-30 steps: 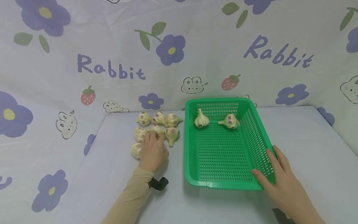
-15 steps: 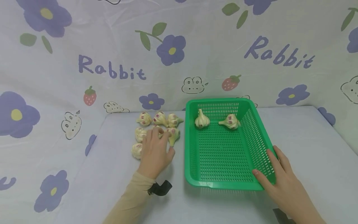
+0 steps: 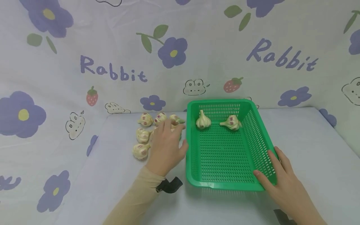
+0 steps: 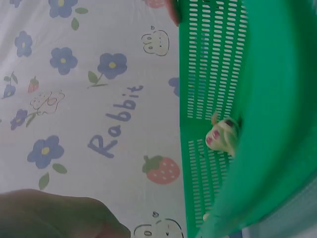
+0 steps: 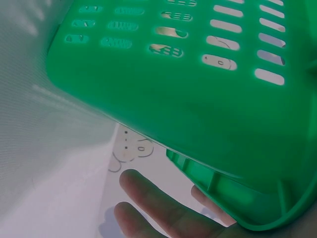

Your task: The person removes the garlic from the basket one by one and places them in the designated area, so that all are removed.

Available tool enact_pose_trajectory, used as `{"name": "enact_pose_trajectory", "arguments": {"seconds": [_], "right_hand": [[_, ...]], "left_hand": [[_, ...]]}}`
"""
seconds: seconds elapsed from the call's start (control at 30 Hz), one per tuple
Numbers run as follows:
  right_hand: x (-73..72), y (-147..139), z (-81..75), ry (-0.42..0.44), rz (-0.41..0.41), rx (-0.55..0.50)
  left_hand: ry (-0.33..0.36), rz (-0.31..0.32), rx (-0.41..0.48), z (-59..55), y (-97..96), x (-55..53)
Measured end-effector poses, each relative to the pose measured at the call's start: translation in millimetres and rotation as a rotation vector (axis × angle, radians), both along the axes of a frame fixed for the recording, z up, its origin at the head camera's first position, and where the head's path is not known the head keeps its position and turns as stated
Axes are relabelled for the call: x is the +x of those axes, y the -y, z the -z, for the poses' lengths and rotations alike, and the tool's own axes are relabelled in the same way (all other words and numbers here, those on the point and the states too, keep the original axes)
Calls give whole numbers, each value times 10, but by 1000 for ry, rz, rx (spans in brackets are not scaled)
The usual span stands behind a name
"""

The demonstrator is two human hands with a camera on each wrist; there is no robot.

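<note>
My left hand [image 3: 167, 147] is over the right side of a group of garlic bulbs [image 3: 143, 135], fingers bent and thumb apart, next to the basket's left rim. Its back hides what lies under the palm, and I cannot tell whether it holds a bulb. Only part of this hand [image 4: 54, 215] shows at the bottom of the left wrist view. My right hand [image 3: 288, 181] holds the green basket [image 3: 192, 175] at its near right corner, thumb over the rim and fingers outside. Inside, at the far end, lie two bulbs, one left [image 3: 203, 121] and one right [image 3: 232, 122].
Several bulbs rest in loose rows left of the basket, such as a near-left bulb [image 3: 140, 151] and a far-left bulb [image 3: 145, 119]. A pale tabletop [image 3: 98, 181] supports everything. Behind it hangs a flower-and-rabbit printed cloth [image 3: 219, 56].
My left hand has moved right, from above the middle of the bulbs toward the basket, and its thumb has spread outward. The right hand and basket have stayed put.
</note>
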State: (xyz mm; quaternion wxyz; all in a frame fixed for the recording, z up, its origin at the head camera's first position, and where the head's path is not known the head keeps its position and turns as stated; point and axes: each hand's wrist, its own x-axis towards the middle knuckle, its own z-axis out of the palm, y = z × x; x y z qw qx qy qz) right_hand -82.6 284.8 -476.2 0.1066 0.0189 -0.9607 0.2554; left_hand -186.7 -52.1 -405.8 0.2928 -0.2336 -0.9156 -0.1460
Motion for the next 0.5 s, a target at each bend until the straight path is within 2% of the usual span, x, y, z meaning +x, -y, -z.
{"name": "enact_pose_trajectory", "arguments": {"seconds": [0.3,0.5], "right_hand": [[-3,3,-3,-22,-5,10],[0,-6,-8,-22,-13,0]], "left_hand": [[15,50,-43,-87,-292,-94],[100,57,-75,-139,-509,-163]]}}
